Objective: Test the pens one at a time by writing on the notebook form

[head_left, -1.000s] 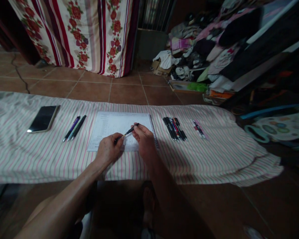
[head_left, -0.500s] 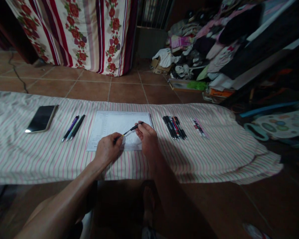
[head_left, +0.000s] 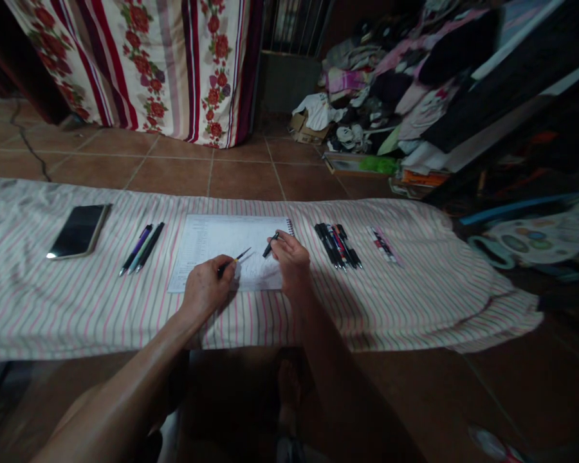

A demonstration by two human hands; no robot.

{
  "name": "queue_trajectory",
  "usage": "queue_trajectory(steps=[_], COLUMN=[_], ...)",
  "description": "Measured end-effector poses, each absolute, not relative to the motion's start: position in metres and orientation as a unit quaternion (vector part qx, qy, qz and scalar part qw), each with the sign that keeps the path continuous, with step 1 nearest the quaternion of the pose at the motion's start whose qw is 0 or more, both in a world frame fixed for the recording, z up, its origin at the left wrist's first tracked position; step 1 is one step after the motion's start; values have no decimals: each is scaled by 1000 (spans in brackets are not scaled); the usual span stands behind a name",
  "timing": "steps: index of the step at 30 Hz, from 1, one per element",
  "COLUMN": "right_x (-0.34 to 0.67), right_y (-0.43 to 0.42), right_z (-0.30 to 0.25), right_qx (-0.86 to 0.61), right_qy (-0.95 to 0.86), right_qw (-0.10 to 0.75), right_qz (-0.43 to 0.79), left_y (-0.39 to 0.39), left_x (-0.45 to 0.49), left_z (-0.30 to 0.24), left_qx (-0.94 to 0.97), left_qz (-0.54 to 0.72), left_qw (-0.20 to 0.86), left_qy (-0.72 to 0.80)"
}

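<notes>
Holding pen in two pieces over notebook (head_left: 207, 241): my left hand (head_left: 203, 287) pinches thin part (head_left: 235, 260), right hand (head_left: 293, 261) pinches black part (head_left: 270, 245), pieces apart. Step, I judge: pen dismantled. Next calls for aligned ends, firm pinch.

Dim, warm light (corners dark)

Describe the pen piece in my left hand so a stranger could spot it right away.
On the striped cloth lies a spiral notebook. Over its page, the left hand pinches a thin pen piece. Unlike the short black piece in the right hand, it is slim and partly yellowish.
</notes>
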State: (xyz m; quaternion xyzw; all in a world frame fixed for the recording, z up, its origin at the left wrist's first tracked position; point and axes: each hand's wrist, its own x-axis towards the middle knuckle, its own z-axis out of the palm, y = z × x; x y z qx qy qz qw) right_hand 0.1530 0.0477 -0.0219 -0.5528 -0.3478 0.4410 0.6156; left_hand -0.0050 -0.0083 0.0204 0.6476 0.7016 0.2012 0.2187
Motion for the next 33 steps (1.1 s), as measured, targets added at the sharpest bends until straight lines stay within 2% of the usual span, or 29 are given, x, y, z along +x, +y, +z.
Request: queue_trajectory(steps=[4, 12, 33], right_x=[155, 156, 155], right_y=[57, 54, 44], right_z=[-33, -36, -33], right_qx=[-564, -606, -665], right_qy=[-377, -474, -656], right_qw=[628, 571, 352], right_qz=[380, 287, 62], left_y=[-8, -6, 2], left_x=[-5, -5, -2], left_z=[21, 20, 7], left_qx=[649, 642, 648], left_qz=[200, 206, 223], left_qw=[216, 226, 232], left_qy=[701, 703, 691])
